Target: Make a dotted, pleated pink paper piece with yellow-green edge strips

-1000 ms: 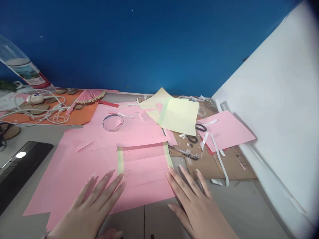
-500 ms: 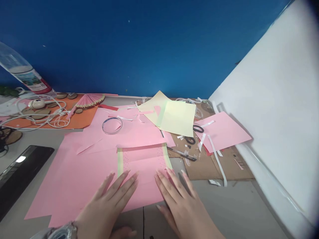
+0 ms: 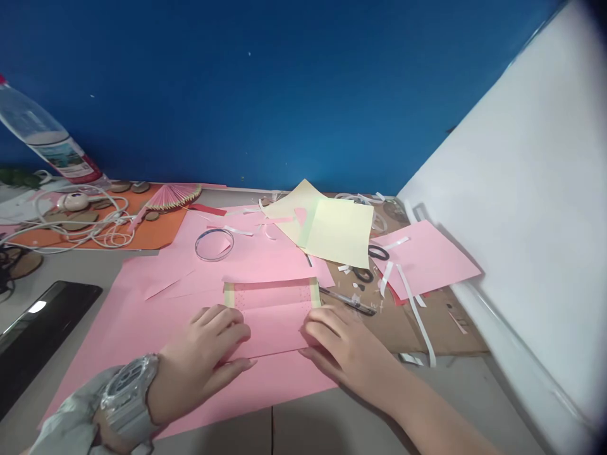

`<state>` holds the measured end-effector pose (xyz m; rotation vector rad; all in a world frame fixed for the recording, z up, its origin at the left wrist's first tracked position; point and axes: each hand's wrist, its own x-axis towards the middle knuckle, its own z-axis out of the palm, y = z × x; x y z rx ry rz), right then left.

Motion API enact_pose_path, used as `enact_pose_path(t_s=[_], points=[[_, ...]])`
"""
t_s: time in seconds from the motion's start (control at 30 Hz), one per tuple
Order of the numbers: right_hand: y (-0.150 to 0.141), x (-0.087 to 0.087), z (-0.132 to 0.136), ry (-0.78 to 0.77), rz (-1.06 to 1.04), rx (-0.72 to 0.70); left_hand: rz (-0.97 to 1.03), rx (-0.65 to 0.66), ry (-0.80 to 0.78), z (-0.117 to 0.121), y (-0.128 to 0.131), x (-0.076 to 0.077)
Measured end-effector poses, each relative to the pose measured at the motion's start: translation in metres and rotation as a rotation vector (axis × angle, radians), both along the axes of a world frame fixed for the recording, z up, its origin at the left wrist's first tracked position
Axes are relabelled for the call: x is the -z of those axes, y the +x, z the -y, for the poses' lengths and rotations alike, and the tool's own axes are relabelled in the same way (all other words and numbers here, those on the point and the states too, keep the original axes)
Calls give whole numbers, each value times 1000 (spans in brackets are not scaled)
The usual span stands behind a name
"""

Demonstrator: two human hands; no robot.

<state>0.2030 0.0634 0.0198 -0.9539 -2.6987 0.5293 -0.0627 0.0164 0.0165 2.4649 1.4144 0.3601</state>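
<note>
While both hands are curling over it, the pink folded sheet (image 3: 274,316) is lying on the large pink paper (image 3: 142,328) at the near middle of the tabletop (image 3: 303,430), with its pale green side strips showing at the far corners. The left hand (image 3: 208,354) is pressing on the sheet's left end, its fingers (image 3: 222,319) bent and drawn together with the thumb tucked against the near edge; the right hand (image 3: 341,344) is doing the same at the right end. Both seem to be pinching the near flap, though whether paper is actually clamped between thumb and fingers is hard to tell.

A second ago the hands were lying flat with fingers spread apart, at the sheet's near corners; half a second ago they were sliding inward, still flat. Now they are bunched, and the sheet is looking shorter front to back, with a fresh crease line running between the hands, so a fold appears to be under way. A watch (image 3: 124,395) and grey sleeve are also coming into view at the left wrist.

Round about, the pen (image 3: 348,302), the scissors (image 3: 372,262), the yellow sheets (image 3: 339,230), the clear tape ring (image 3: 214,244), the small pink fan (image 3: 173,194) and the tilted bottle (image 3: 47,142) are sitting much as before.
</note>
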Motion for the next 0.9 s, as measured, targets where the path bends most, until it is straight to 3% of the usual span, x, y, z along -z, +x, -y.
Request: enact_pose_path(t_s=[0.17, 0.33, 0.47, 0.63, 0.9], points=[[0, 10, 1, 52, -31, -16, 24, -19, 16, 1, -6, 5], [-2, 8, -1, 79, -39, -29, -4, 63, 115, -1, -11, 4], [1, 8, -1, 109, -2, -35, -38, 64, 229, 0, -12, 4], [3, 11, 2, 121, 61, -18, -10, 19, 231, 4, -9, 8], [-1, 2, 2, -96, 17, 19, -13, 53, 150, 5, -8, 7]])
